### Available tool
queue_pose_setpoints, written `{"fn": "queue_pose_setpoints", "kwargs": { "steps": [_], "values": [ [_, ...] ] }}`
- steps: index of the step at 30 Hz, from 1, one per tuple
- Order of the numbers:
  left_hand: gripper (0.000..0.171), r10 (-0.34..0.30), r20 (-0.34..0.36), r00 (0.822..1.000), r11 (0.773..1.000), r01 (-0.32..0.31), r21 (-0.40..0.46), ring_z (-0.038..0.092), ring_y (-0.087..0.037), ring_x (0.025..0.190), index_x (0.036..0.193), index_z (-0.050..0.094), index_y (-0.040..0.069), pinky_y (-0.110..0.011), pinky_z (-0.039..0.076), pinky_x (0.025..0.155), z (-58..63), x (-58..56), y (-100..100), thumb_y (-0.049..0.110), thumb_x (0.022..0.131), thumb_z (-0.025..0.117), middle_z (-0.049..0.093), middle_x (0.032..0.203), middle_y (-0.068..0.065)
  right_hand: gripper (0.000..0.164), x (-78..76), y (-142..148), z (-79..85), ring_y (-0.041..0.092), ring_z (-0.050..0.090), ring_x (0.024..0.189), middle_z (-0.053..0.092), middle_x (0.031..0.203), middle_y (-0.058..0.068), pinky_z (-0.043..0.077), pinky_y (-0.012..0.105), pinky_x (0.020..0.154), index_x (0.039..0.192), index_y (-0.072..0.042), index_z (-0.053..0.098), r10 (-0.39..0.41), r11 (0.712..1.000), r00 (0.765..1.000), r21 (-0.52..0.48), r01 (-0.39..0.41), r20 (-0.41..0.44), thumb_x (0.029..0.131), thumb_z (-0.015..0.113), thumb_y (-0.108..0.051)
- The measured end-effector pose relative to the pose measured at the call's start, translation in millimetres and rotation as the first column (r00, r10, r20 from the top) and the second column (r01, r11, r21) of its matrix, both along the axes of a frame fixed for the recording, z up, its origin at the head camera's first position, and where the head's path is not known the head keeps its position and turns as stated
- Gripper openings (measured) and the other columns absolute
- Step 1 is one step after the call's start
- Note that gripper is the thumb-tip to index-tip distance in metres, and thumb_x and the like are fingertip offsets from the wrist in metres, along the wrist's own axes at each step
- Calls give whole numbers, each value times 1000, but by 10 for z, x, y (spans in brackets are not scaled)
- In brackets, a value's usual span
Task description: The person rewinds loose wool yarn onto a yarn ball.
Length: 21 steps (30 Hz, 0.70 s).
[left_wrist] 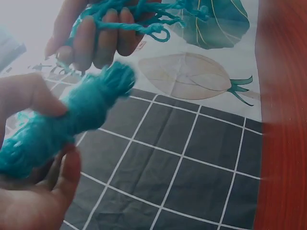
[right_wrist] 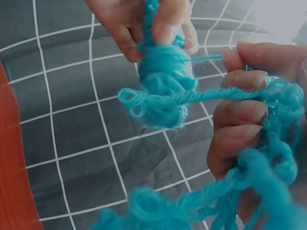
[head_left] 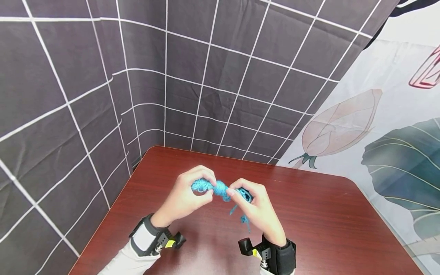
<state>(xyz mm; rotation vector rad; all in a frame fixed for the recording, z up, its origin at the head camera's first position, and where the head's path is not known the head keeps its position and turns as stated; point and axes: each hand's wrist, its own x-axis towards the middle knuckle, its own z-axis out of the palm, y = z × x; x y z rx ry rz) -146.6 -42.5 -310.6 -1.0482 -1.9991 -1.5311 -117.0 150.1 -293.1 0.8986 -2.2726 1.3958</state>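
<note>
My left hand (head_left: 185, 196) grips a bundle of turquoise yarn (head_left: 203, 185), thumb on one side and fingers on the other. Strands wrap tightly round the bundle's middle, and one end sticks out in loops, as the left wrist view shows. To its right, my right hand (head_left: 257, 200) holds a tangle of thicker turquoise braided cord (head_left: 245, 194) under curled fingers. A thin yarn strand (right_wrist: 206, 58) runs from the bundle to the right thumb and forefinger, which pinch it. One looped cord (right_wrist: 192, 97) juts out across the bundle in the right wrist view. Knotted ends (head_left: 245, 219) dangle below the right hand.
Both hands are above a reddish-brown wooden table (head_left: 319, 221). A dark grey cloth with white grid lines (head_left: 206, 95) hangs behind and at the left. At the right hangs a pale cloth with a leaf and bud print (head_left: 340, 130).
</note>
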Motion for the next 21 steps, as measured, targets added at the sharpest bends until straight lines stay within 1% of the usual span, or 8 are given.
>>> {"fn": "queue_pose_setpoints", "kwargs": {
  "steps": [2, 4, 8, 10, 12, 15, 17, 21],
  "values": [
    [21, -69, 1, 998, 997, 69, -24, 55, -17, 82, 80, 62, 4, -31, 51, 66, 0, 0, 1, -12, 66, 66, 61, 86, -8, 5, 0, 13, -1, 9, 54, 45, 57, 58, 10, 48, 23, 43, 81, -1, 61, 10, 1000, 1000, -16, -10, 7, 84, 60, 4],
    [22, -161, 12, 987, 986, 162, -34, 55, -17, 82, 80, 62, 5, -31, 52, 67, 4, 2, -3, -12, 67, 66, 61, 85, -8, 5, -4, 21, 0, 9, 52, 45, 56, 57, 11, 47, 23, 41, 82, 0, 61, 8, 1000, 1000, -19, -8, 2, 83, 61, 5],
    [22, -337, 43, 940, 941, 338, -16, 56, -17, 84, 84, 61, 4, -32, 53, 70, 10, -1, -20, -10, 69, 68, 62, 86, -9, 6, -13, 31, -5, 9, 49, 48, 54, 58, 7, 44, 22, 43, 82, -1, 61, 0, 1000, 1000, -14, 0, 3, 82, 62, 5],
    [22, -406, 48, 913, 914, 405, 19, 56, -19, 85, 85, 60, 3, -32, 53, 71, -1, -13, -24, -10, 70, 68, 61, 86, -10, 7, -28, 33, -18, 11, 49, 55, 55, 62, 5, 43, 24, 48, 82, -3, 62, -12, 1000, 1000, 0, 12, -8, 82, 62, 5],
    [21, -460, 45, 887, 887, 456, 78, 56, -22, 86, 85, 59, 1, -33, 53, 73, -27, -38, -18, -12, 70, 68, 61, 86, -13, 9, -46, 38, -47, 11, 50, 55, 56, 65, 5, 44, 24, 48, 84, -3, 62, 9, 1000, 1000, -9, -9, -1, 83, 60, 6],
    [20, -499, 42, 865, 854, 483, 192, 54, -28, 87, 85, 57, -3, -32, 52, 76, -101, -94, -5, -15, 71, 66, 59, 87, -16, 15, -99, 50, -124, 12, 52, 58, 58, 69, 6, 46, 26, 50, 86, -3, 62, 46, 999, 999, -19, -46, -1, 84, 55, 10],
    [20, -485, 43, 873, 848, 458, 267, 54, -30, 88, 85, 56, -5, -30, 51, 77, -156, -129, 3, -16, 71, 66, 58, 88, -17, 18, -146, 55, -195, 12, 53, 56, 57, 68, 7, 47, 26, 48, 86, -4, 62, 65, 998, 998, -16, -65, -6, 84, 53, 11],
    [20, -379, 50, 924, 868, 336, 364, 54, -31, 87, 86, 56, -6, -25, 50, 77, -216, -162, 8, -14, 72, 67, 58, 92, -15, 16, -215, 38, -314, 7, 54, 53, 60, 67, 5, 49, 26, 50, 87, -5, 64, 81, 997, 996, 17, -80, -38, 86, 54, 7]
  ]
}}
